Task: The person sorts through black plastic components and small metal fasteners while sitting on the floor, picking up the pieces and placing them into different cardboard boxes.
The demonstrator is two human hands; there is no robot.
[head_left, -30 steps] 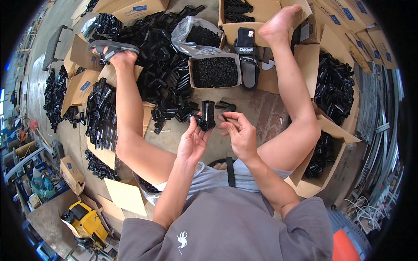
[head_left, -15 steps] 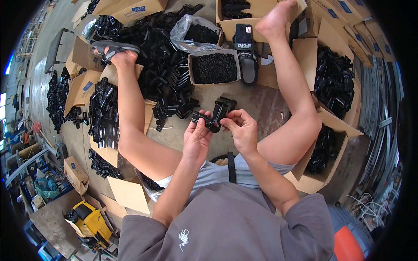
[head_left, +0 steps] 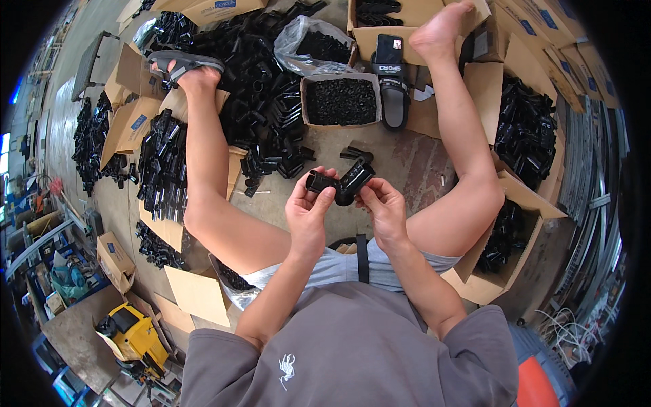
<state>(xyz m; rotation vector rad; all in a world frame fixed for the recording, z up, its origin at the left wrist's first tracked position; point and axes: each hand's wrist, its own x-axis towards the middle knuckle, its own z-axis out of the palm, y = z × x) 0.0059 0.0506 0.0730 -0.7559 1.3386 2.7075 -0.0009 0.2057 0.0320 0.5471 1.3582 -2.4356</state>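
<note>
"Where's the black fitting (head_left: 344,194)?"
"Held above the floor (head_left: 268,205) — the left hand (head_left: 308,216) is clamped on it."
"And the right hand (head_left: 384,211)?"
"At its right side — whether it's gripping, I can't tell."

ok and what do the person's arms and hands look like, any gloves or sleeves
The left hand and right hand are bare, with no gloves, rings or watch showing. Both forearms are uncovered too. The loose, short sleeves are plain dark grey, part of a shirt with a small white emblem.
</note>
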